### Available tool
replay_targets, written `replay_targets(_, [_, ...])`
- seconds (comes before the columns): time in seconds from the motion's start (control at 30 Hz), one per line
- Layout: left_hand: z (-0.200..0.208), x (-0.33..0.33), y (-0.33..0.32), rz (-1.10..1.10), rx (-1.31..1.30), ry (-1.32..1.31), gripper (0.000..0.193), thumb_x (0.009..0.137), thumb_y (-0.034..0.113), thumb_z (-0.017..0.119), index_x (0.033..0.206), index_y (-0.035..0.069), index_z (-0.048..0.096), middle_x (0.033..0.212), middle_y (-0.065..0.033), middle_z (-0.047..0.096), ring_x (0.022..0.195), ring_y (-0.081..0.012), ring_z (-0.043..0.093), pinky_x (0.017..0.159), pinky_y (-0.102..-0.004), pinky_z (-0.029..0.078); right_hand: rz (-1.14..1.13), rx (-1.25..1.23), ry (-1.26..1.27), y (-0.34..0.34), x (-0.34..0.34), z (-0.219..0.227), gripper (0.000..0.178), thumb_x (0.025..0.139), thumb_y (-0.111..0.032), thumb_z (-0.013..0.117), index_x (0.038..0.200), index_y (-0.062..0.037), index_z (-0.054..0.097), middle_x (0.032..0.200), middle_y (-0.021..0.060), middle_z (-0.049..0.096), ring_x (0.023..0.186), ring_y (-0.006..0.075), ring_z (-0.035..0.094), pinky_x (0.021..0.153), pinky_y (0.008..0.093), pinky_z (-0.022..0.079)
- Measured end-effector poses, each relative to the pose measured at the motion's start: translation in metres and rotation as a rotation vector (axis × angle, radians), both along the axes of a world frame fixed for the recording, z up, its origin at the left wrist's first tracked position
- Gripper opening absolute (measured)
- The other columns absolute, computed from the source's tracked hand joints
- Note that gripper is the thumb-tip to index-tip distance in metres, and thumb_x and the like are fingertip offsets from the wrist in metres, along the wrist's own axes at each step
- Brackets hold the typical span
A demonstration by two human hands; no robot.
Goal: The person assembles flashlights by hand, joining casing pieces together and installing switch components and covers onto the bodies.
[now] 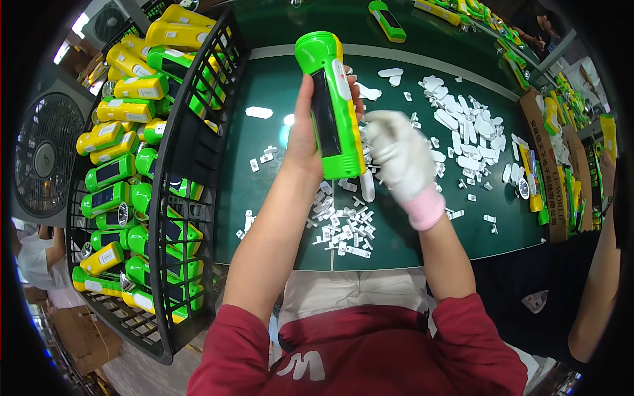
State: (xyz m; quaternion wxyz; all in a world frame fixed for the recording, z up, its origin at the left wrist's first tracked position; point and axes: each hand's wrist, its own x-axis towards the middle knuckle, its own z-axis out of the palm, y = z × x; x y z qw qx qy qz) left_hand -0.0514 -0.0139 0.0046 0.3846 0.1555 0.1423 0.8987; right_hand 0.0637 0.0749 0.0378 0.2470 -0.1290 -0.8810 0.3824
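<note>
My bare left hand (304,135) is closed around a green and yellow flashlight (341,146), held upright above the table with its wide head at the top. A long dark panel runs down its green face, and a white switch piece sits on its side. Just right of the flashlight is my right hand (403,158), in a white glove with a pink cuff. Motion smears its fingers, so whether they hold anything cannot be made out. Below the hands lies a pile of small white plastic pieces (347,228); larger white oval covers (469,129) are heaped to the right.
A black plastic crate (162,218) full of similar flashlights stands at the left, beside a large fan (49,155). On the green table's (277,218) right edge is a cardboard box (548,165). More flashlights lie along the far side. Another person's arm (598,284) is at the right.
</note>
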Motion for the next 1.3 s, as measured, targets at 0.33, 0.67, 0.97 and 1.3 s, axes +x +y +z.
replay_targets(0.33, [0.008,-0.004,-0.010,0.126,-0.203,0.203,0.059,0.094,0.040,0.038,0.130,-0.007,0.033,0.130,-0.0221,0.043,0.112,-0.0232,0.051,0.091,-0.0330,0.045,0.128,-0.170,-0.329,-0.016,-0.001,0.011,0.052,0.073,-0.040,0.063,0.107,-0.0013,0.055,0.087,0.0201,0.063,0.084,0.0329,0.062,0.073,0.0381,0.047])
replay_targets(0.67, [0.001,0.002,0.001,0.167,-0.337,0.209,0.043,0.088,0.032,0.053,0.111,-0.004,0.047,0.098,-0.0152,0.059,0.098,-0.0276,0.059,0.086,-0.0354,0.046,-0.074,-0.053,-0.046,0.015,-0.011,-0.021,0.040,0.086,-0.043,0.048,0.089,-0.0064,0.064,0.084,0.0146,0.064,0.078,0.0318,0.061,0.070,0.0387,0.047])
replay_targets(0.97, [-0.003,-0.003,0.001,0.491,-0.388,-0.007,0.037,0.090,0.025,0.046,0.113,-0.002,0.037,0.103,-0.0169,0.052,0.094,-0.0289,0.055,0.088,-0.0419,0.042,-0.129,0.204,-0.344,0.104,-0.084,-0.024,0.031,0.075,-0.033,0.057,0.096,-0.0132,0.068,0.092,0.0083,0.067,0.084,0.0220,0.063,0.077,0.0313,0.047])
replay_targets(1.3, [-0.002,0.008,0.004,0.397,-0.514,0.107,0.033,0.089,0.024,0.048,0.111,-0.001,0.041,0.102,-0.0134,0.055,0.086,-0.0225,0.058,0.079,-0.0371,0.050,-0.098,0.541,-0.265,0.078,-0.107,-0.029,0.018,0.072,-0.025,0.067,0.082,-0.0099,0.064,0.079,0.0104,0.063,0.078,0.0273,0.062,0.073,0.0365,0.048])
